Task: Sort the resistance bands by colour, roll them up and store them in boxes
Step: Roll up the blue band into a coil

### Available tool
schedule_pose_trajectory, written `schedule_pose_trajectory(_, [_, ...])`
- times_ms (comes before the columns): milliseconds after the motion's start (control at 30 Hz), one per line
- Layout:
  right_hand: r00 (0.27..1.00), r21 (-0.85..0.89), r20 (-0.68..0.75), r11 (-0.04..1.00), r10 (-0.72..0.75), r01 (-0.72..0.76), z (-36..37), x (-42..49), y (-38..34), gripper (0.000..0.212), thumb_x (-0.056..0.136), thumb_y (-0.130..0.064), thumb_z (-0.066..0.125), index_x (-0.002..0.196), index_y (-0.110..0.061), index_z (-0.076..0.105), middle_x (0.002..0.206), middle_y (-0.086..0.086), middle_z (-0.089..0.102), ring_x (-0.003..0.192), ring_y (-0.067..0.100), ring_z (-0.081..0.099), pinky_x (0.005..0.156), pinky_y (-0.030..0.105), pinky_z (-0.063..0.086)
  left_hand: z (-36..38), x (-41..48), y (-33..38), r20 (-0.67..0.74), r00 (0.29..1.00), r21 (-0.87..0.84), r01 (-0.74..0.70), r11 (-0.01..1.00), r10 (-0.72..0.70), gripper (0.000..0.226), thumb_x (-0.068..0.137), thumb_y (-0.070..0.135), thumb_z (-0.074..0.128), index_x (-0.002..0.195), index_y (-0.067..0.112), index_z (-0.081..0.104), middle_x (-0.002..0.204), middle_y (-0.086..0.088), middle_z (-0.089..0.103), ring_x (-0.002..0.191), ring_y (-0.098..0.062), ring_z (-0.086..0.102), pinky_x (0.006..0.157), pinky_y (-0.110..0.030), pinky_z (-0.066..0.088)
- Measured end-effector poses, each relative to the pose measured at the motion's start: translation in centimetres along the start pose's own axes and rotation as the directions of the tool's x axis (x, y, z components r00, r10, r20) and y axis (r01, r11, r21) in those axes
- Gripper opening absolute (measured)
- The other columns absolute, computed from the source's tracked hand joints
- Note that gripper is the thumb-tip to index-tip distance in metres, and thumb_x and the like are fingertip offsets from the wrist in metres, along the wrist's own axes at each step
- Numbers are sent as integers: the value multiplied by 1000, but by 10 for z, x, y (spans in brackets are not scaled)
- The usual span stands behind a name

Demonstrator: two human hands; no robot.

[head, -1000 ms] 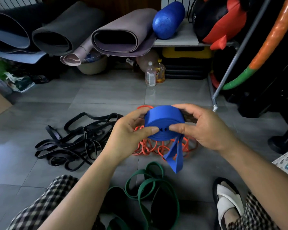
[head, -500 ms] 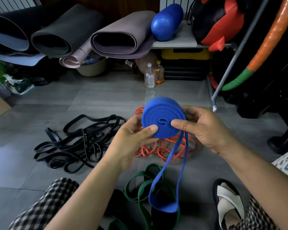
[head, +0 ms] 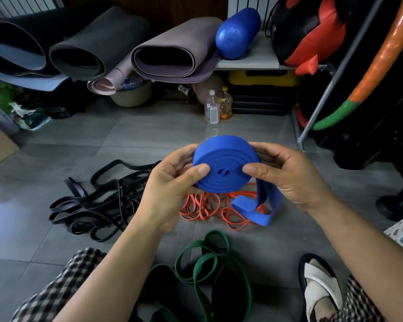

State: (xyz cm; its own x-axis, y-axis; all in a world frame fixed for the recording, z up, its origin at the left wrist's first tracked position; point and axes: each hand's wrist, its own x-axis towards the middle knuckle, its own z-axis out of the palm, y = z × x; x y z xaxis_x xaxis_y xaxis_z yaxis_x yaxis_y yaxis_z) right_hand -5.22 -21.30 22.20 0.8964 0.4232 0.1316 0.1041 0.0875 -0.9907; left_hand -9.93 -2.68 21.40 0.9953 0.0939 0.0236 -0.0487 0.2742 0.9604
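Both hands pinched a blue band (head: 226, 167), left hand (head: 172, 182) and right hand (head: 286, 173) mid-roll; its loose tail (head: 263, 205) likely needed winding next

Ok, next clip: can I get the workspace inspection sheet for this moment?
Surface: grey tiled floor.
Job's things: blue band mostly rolled, tail loose; black bands, orange bands and green bands lie unrolled in separate heaps.
Clutter: two bottles.
Hands: left hand and right hand both grip the blue band.
Cables: nothing seen.
Surroundings: rolled mats, foam roller, hoop beyond.
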Motion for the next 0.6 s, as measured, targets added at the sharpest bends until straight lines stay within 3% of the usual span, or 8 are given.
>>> schedule_pose_trajectory(133, [999, 46, -37, 999, 17, -15, 1, 1, 1, 33, 62, -16, 66, 94, -21, 64, 82, -16, 72, 83, -2, 67, 71, 9, 49, 7, -2, -4, -40, 997, -198, 53, 979, -62, 31, 73, 11, 65, 103, 10, 62, 98, -6, 71, 90, -21, 68, 64, -32, 59])
schedule_pose_trajectory(233, [995, 174, -82, 984, 49, -35, 7, 1, 11, 27, 58, -28, 71, 84, -24, 74, 85, -8, 74, 84, 4, 68, 72, 14, 51, 13, -4, -11, -39, 988, -348, 126, 929, -148, 43, 79, 12, 64, 118, -2, 52, 118, -19, 62, 105, -33, 62, 75, -41, 58])
schedule_pose_trajectory(333, [991, 319, -73, 944, 109, -80, 15, 1, 18, 28, 60, -28, 70, 86, -21, 76, 90, 1, 74, 86, 13, 69, 71, 20, 53, 17, -10, -20, -32, 976, -459, 176, 871, -215, 45, 83, 10, 62, 123, -3, 47, 121, -23, 60, 103, -34, 63, 76, -44, 58])
schedule_pose_trajectory(400, [989, 322, -66, 941, 130, -102, 15, -1, 17, 24, 67, -21, 64, 89, -14, 73, 87, 1, 74, 83, 12, 70, 69, 19, 53, 17, -13, -26, 4, 971, -487, 211, 848, -240, 35, 82, 9, 62, 114, 3, 51, 117, -20, 63, 101, -33, 65, 82, -47, 55])
schedule_pose_trajectory(467, [990, 238, -53, 965, 130, -114, 12, -1, 14, 26, 70, -17, 60, 94, -12, 67, 85, -3, 74, 81, 9, 69, 68, 17, 53, 12, -12, -26, 22, 961, -395, 261, 881, -275, 32, 82, 9, 64, 111, 6, 52, 116, -17, 63, 100, -32, 65, 85, -48, 53])
schedule_pose_trajectory(533, [992, 151, -33, 981, 125, -119, 6, 0, 10, 26, 69, -17, 61, 94, -14, 65, 84, -6, 74, 81, 6, 69, 69, 17, 53, 3, -7, -19, 9, 962, -100, 271, 957, -271, 36, 79, 10, 63, 114, 8, 53, 116, -12, 64, 97, -25, 66, 83, -40, 55])
schedule_pose_trajectory(600, [993, 29, 14, 992, 119, -120, 2, 0, 9, 25, 68, -17, 63, 93, -21, 64, 84, -10, 73, 82, 4, 68, 71, 17, 54, -4, -3, -11, 58, 975, 187, 200, 962, -214, 41, 76, 11, 64, 115, 19, 56, 112, -1, 66, 91, -13, 65, 74, -28, 55])
